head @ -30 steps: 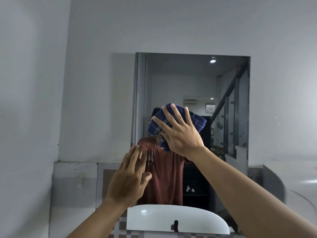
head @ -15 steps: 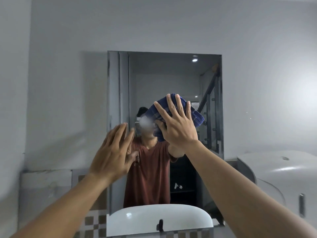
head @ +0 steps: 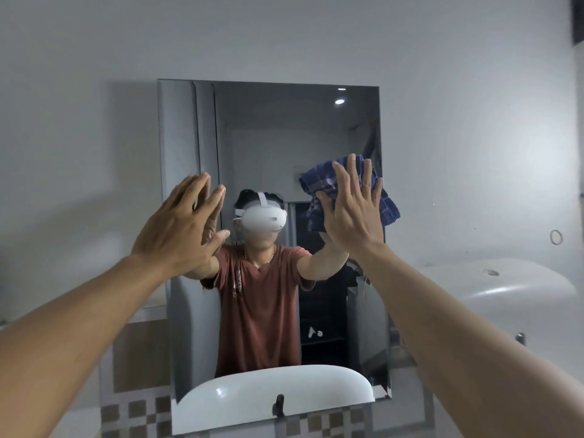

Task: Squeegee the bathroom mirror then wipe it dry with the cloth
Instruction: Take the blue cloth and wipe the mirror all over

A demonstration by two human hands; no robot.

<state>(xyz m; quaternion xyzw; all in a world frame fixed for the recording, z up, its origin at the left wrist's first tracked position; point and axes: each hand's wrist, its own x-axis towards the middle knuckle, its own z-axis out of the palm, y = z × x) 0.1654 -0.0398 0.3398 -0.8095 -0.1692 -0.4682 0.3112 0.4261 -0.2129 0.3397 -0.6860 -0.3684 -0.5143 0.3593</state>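
A frameless rectangular mirror [head: 268,137] hangs on the grey wall in front of me. My right hand [head: 350,210] lies flat with spread fingers on a bunched blue checked cloth [head: 319,181], pressing it against the glass near the mirror's right edge at mid height. My left hand [head: 180,229] is raised with fingers apart and nothing in it, its fingertips at the mirror's left side. I cannot tell if it touches the glass. No squeegee is in view.
A white basin [head: 505,295] juts from the wall at the right. Checked tiles [head: 139,409] run under the mirror. The mirror reflects a white basin rim [head: 275,390], a person in a red shirt, and a dark shelf.
My right hand has slid the cloth to the right across the glass, from the middle to the right edge. My left hand has risen slightly. The view has shifted right.
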